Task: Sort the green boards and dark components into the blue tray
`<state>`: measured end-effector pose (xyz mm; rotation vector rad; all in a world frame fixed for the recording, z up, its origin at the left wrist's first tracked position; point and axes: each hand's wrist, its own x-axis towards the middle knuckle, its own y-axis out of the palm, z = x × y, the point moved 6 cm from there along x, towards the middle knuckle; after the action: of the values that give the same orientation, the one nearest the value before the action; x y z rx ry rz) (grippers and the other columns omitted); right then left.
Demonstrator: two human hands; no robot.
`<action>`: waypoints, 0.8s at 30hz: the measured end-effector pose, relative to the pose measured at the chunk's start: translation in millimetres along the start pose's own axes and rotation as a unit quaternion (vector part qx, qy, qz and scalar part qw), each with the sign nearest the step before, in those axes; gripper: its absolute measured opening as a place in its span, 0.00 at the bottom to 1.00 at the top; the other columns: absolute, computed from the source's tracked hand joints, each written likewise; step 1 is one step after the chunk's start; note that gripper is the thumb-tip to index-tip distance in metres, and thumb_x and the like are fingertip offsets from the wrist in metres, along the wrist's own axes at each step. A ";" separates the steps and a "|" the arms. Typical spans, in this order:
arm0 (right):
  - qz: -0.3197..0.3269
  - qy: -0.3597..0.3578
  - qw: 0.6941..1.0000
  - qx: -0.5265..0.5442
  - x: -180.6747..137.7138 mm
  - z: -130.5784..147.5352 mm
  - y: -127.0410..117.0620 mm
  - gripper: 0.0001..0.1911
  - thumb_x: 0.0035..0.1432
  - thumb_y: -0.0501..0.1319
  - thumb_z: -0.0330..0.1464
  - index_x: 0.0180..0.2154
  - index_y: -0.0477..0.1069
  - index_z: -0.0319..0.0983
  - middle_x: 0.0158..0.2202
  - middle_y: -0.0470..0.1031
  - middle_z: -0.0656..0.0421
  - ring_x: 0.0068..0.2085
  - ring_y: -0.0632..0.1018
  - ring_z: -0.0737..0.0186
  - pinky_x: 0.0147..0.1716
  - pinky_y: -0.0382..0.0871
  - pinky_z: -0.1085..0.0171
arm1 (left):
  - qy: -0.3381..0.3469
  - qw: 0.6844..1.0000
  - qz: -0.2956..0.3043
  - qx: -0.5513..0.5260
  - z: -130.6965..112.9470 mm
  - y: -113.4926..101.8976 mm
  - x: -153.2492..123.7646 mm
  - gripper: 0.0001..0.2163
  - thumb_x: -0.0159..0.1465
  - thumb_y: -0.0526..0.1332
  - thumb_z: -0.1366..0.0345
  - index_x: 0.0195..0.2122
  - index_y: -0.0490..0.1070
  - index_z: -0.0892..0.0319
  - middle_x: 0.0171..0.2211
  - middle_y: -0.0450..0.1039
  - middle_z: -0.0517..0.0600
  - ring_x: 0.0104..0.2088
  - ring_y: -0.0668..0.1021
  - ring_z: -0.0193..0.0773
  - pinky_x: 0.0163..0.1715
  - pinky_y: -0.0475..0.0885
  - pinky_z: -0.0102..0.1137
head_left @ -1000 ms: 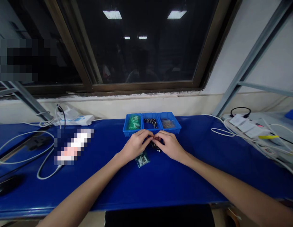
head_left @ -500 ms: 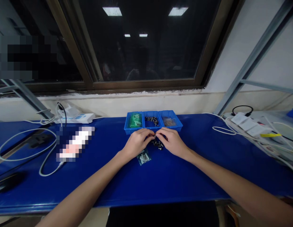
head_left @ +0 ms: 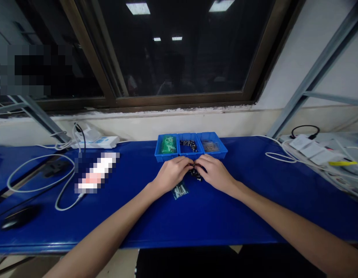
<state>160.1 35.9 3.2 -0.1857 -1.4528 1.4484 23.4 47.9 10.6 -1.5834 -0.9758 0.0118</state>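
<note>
Both hands are at work out in front of the person, their fingertips brought almost together over the tabletop [head_left: 225, 222]. The left hand [head_left: 171, 173] is curled, thumb drawn in close to the fingers; the right hand [head_left: 215, 172] mirrors it. From where I stand I can't tell just what is pinched in either one, as the fingers cover it.

Right under the fingertips lies a little heap of small dark parts [head_left: 195, 175], partly hidden by the hands. On the near side of the left hand, a small clear bag [head_left: 180, 190] lies flat, with slim silvery pieces showing through.

Just beyond the hands stand three blue bins [head_left: 164, 157], side by side. The one beyond the left hand holds green packets [head_left: 169, 144], the middle one more dark pieces [head_left: 190, 144], and the one beyond the right hand clear packets [head_left: 210, 146].

Well off to the left of the left hand are a black mouse [head_left: 20, 217] and a white power strip [head_left: 101, 143]; far to the right of the right hand sit some white plugs [head_left: 310, 150].
</note>
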 end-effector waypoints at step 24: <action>-0.003 -0.013 0.999 -0.033 0.1 6.5 -2.5 0.15 0.70 0.50 0.34 0.36 0.72 0.37 0.34 0.74 0.55 0.38 0.74 0.58 0.38 0.69 0.60 | 0.040 0.996 0.020 0.071 -10.3 -8.2 2.5 0.13 0.73 0.48 0.65 0.49 0.68 0.64 0.41 0.74 0.55 0.41 0.77 0.41 0.41 0.75 0.37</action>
<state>156.7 31.1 7.0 -0.2054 -1.5217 1.4041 25.6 40.4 21.6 -1.4608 -0.8633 0.0446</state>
